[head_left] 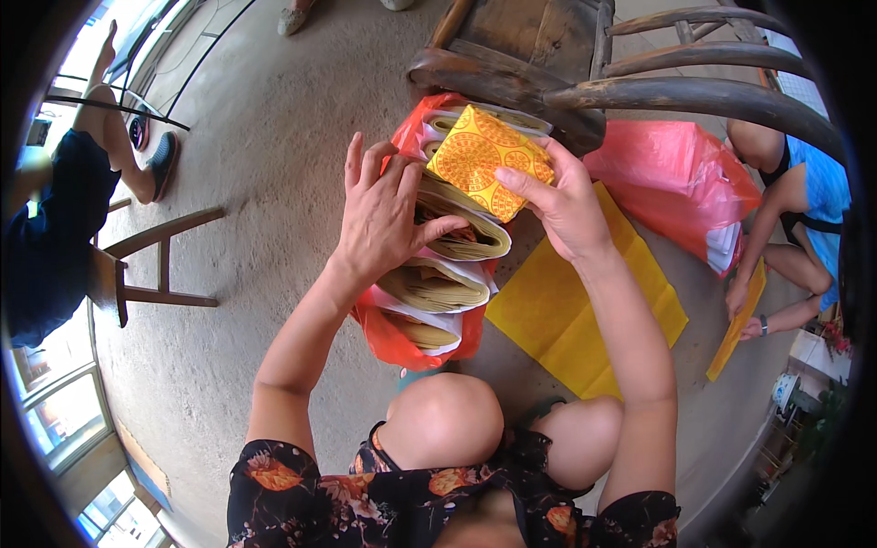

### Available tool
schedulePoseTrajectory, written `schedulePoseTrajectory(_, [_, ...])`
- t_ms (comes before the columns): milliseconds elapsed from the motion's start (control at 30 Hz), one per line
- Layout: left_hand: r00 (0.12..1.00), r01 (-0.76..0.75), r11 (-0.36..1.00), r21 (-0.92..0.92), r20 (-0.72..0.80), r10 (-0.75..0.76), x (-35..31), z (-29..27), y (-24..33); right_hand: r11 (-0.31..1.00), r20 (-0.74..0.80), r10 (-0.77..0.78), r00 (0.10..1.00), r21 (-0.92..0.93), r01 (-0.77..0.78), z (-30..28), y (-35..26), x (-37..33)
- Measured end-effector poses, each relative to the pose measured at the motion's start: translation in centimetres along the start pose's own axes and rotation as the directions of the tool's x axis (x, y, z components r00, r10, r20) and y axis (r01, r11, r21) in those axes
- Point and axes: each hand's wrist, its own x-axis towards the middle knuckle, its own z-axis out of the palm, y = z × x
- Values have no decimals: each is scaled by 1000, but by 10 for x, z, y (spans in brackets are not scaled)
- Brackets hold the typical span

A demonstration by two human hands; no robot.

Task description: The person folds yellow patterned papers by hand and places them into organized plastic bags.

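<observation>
My right hand (574,208) grips a folded yellow packet (477,155) printed with orange-red round patterns, its thumb on top. Beneath it, a red plastic bag (372,331) stands open on the floor. Inside is a row of folded bundles of tan paper (433,287) with white wrappings. My left hand (377,212) is over the bag's left edge with its fingers apart; its thumb reaches across one of the bundles. Whether the thumb presses on that bundle is hard to tell. To the right, a large creased yellow sheet (585,310) lies flat on the floor.
A dark wooden chair (521,78) stands just beyond the bag. Another pink-red plastic bag (671,169) sits to the right. There, a person in blue (822,183) holds a yellow sheet (738,324). At left, a person's leg and shoe (163,166) show near a wooden stool (164,265).
</observation>
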Motion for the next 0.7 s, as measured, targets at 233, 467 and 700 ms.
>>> schedulePoseTrajectory(233, [996,-58,990,-128,64,67,-8,2,-11,999,-52,23,998,27,-21,-8,16,10])
schedulePoseTrajectory(467, [994,-80,944,-320,50,101,-7,9,-17,996,-73,17,997,84,-11,-7,17,8])
schedulePoseTrajectory(700, [988,-77,936,-344,100,118,-5,7,-14,991,-26,39,999,125,-36,-5,13,2])
